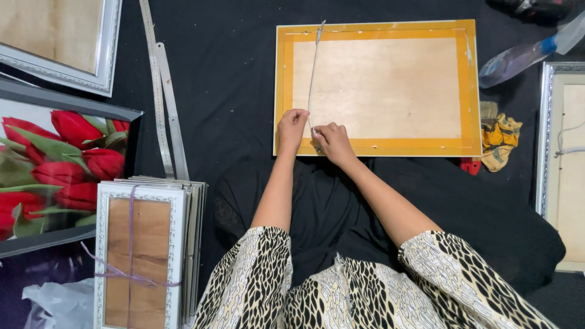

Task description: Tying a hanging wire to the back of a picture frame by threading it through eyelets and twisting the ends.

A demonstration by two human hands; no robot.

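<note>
Hanging cord (313, 73) ran across the yellow-taped frame back (378, 88); left hand (292, 129) and right hand (333, 141) both pinched its lower end at the frame's near edge.

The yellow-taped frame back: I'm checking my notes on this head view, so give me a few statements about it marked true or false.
1. Both hands, left hand and right hand, meet at the lower edge of the yellow-taped rectangular frame back. True.
2. A thin pale cord runs across the frame back from its top edge to the hands. True.
3. The stack of silver-edged frames is bound with red wire. False: a purple ribbon ties it.
4. The picture of red tulips lies to the person's right. False: it lies on the left.
5. Two metal rulers lie on the dark cloth left of the frame back. True.
</note>
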